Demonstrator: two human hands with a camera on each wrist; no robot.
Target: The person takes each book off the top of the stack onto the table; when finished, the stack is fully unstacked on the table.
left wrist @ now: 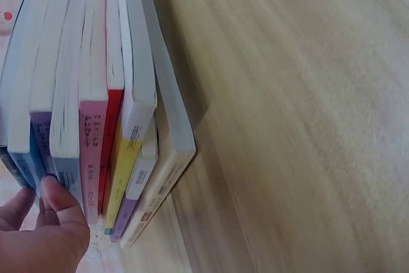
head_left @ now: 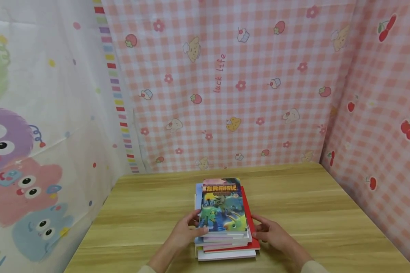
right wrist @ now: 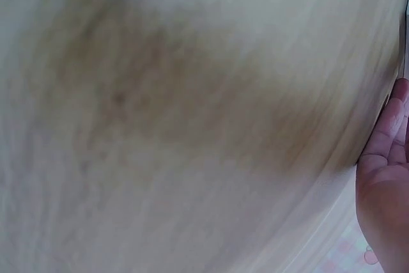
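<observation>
A stack of books lies on the table, topped by a comic book (head_left: pixel 223 212) with dinosaurs on its cover. My left hand (head_left: pixel 185 228) is at the stack's left side; its fingertips and thumb touch the spines of the upper books. In the left wrist view, a pink-spined book (left wrist: pixel 93 145), a red book (left wrist: pixel 111 126) and a thick cream-spined book (left wrist: pixel 167 164) lie below that hand. My right hand (head_left: pixel 275 234) is at the stack's right side, fingertips and thumb right at the edge of the red book, which sticks out there.
The wooden table (head_left: pixel 294 193) extends around the stack. A pink checked cloth (head_left: pixel 239 110) hangs behind it, another checked cloth (head_left: pixel 389 125) at the right, and a white cartoon-printed cloth (head_left: pixel 75 113) at the left.
</observation>
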